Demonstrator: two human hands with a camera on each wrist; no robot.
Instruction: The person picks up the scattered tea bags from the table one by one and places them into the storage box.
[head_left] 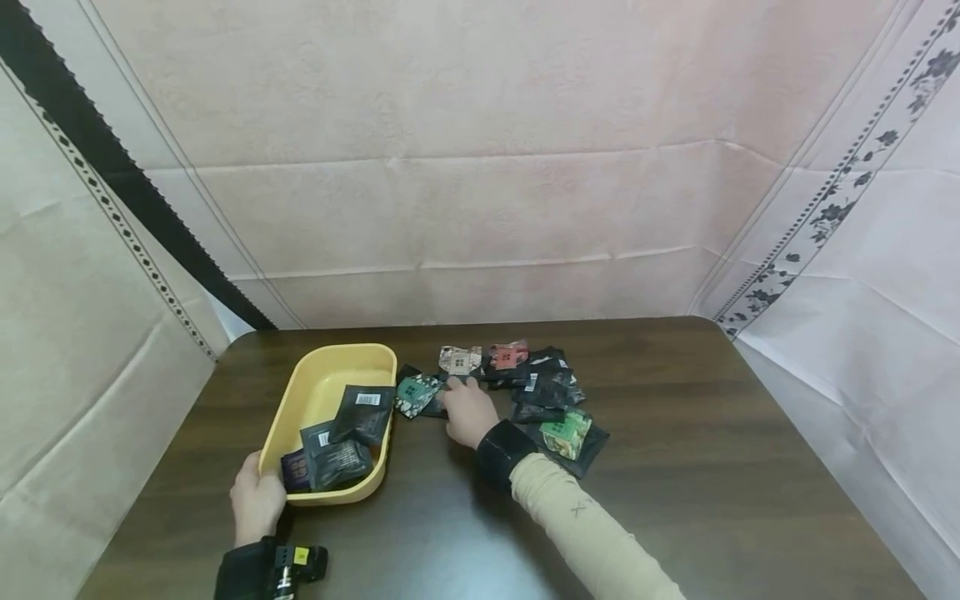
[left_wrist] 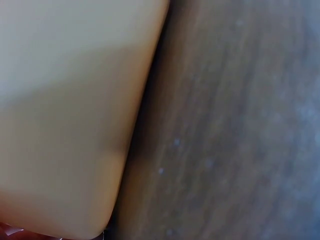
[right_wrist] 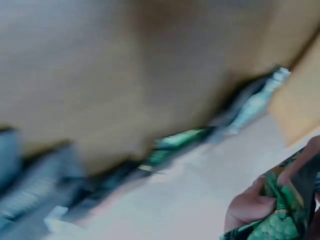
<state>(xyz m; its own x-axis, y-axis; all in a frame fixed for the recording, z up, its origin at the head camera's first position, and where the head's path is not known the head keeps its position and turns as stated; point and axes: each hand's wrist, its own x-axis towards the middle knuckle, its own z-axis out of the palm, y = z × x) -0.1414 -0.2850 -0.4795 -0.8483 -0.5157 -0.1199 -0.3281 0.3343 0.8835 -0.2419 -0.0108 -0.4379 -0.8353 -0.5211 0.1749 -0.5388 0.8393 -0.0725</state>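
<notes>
My left hand (head_left: 257, 498) grips the near left corner of a yellow plastic tray (head_left: 277, 433), whose outer wall (left_wrist: 65, 125) fills one side of the left wrist view. Inside the tray lie several dark packets (head_left: 337, 458), overlapping at the near right. My right hand (head_left: 471, 412) reaches in among the loose packets right of the tray. In the right wrist view its fingers pinch a green packet (right_wrist: 275, 227) printed with round green fruit. Next to its fingertips lies a teal-patterned packet (head_left: 417, 394), close to the tray's right wall.
Beyond the right hand lie a silver-fronted packet (head_left: 460, 360) and a red-fronted one (head_left: 508, 356). Several black packets (head_left: 547, 385) are heaped to their right, with a green-and-black packet (head_left: 566, 435) nearer. All rest on a dark wooden table (head_left: 712, 467), enclosed by pale cloth (head_left: 480, 208).
</notes>
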